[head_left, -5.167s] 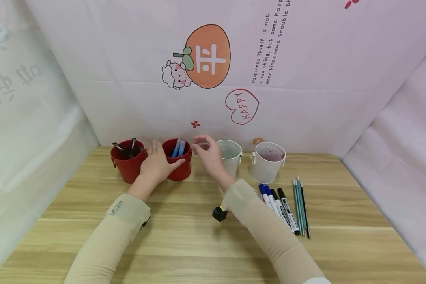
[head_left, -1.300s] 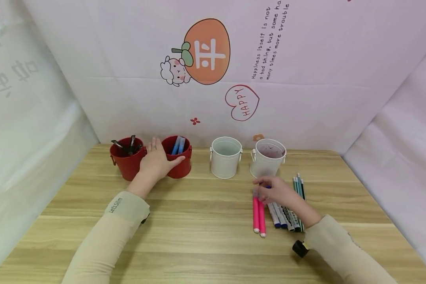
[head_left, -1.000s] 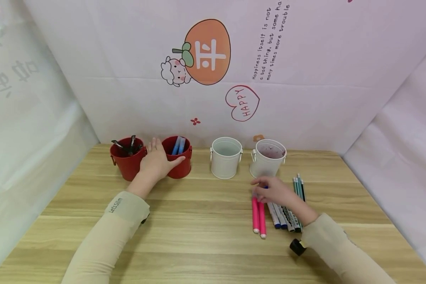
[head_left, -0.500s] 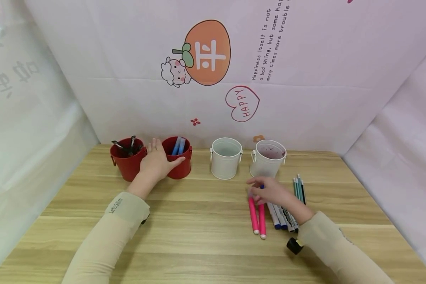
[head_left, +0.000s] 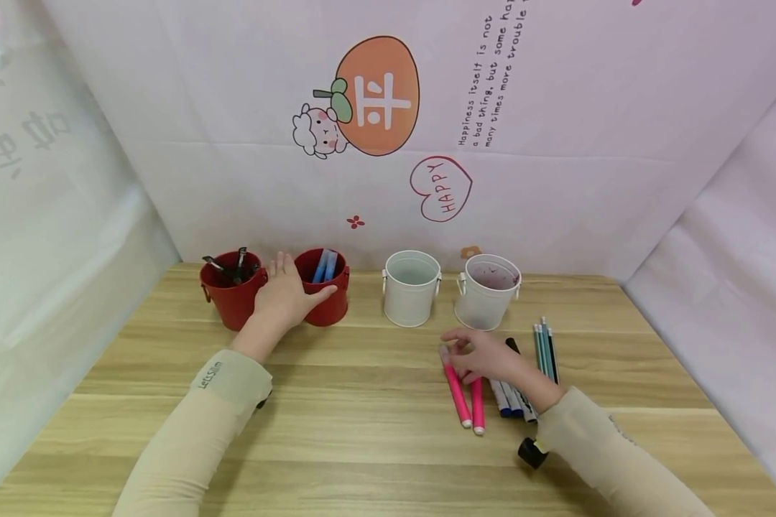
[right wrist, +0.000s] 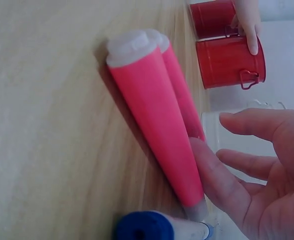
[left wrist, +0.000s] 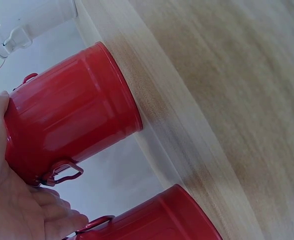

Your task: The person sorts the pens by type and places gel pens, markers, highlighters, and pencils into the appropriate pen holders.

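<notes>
My left hand (head_left: 284,294) rests at the rim of a red bucket (head_left: 332,307), fingers straight, thumb spread across its front. Two blue markers (head_left: 325,266) stand in that bucket. The left wrist view shows the same red bucket (left wrist: 72,115) beside the palm, with fingers reaching between the two buckets. On the right, my right hand (head_left: 481,355) pinches the clear cap end of the left pink marker (head_left: 458,398), which lies slanted. A second pink marker (head_left: 477,409) lies beside it, partly under the hand. In the right wrist view the thumb (right wrist: 219,175) covers the cap end of the farther pink marker (right wrist: 184,95).
Another red bucket (head_left: 236,305) holds black pens. Two white buckets (head_left: 409,301) stand along the back, the right one (head_left: 485,309) with pink smudges inside. Several blue and black markers (head_left: 514,398) and some pencils (head_left: 546,348) lie right of the hand on the wooden table.
My right hand has gone from near the red bucket to the pink markers, then a little left. The left pink marker's cap end has swung left with it. The left hand stays put.
</notes>
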Available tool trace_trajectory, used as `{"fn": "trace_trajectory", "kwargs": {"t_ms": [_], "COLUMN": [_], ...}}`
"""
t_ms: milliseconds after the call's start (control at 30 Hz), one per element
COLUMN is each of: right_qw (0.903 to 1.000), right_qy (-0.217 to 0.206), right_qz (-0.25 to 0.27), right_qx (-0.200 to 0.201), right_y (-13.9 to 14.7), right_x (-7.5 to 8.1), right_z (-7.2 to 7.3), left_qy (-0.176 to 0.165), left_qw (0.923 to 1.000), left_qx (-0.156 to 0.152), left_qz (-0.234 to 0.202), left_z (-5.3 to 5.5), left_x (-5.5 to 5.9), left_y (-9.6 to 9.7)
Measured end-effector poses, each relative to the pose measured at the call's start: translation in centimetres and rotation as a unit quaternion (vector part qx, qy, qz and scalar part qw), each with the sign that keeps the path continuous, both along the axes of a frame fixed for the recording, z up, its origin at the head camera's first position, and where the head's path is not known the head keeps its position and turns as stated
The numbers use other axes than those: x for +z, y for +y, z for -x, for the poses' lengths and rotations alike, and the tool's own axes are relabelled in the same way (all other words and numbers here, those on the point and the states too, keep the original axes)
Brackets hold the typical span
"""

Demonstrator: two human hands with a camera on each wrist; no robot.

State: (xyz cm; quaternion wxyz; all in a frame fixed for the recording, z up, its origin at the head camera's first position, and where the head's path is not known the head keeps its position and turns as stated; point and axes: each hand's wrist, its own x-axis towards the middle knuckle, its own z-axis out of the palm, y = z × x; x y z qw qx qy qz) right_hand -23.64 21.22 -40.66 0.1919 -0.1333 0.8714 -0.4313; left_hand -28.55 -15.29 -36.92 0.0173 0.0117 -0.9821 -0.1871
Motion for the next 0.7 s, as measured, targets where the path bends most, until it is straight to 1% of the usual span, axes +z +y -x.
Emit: {"fn": "trace_trajectory", "kwargs": {"t_ms": [133, 400, 700], "right_qw": [0.9999, 0.9978, 0.9969], "right_qy": [-0.009, -0.002, 0.006], "right_qz": [-0.006, -0.064, -0.075], "right_qx": [0.008, 0.017, 0.024], "right_y": [-0.2, -0.9, -1.7], "right_x": [-0.1, -0.3, -0.1], "right_z": [-0.1, -0.2, -0.4], "left_qy": [-0.002, 0.0, -0.002], "left_qw": [1.0, 1.0, 1.0], "left_qx": [-0.002, 0.0, -0.001], "left_qz": [-0.001, -0.004, -0.003], "left_z": [0.0, -0.1, 0.0], "left_x": [0.1, 0.1, 0.1], "left_y": [0.0, 0.0, 0.0]}}
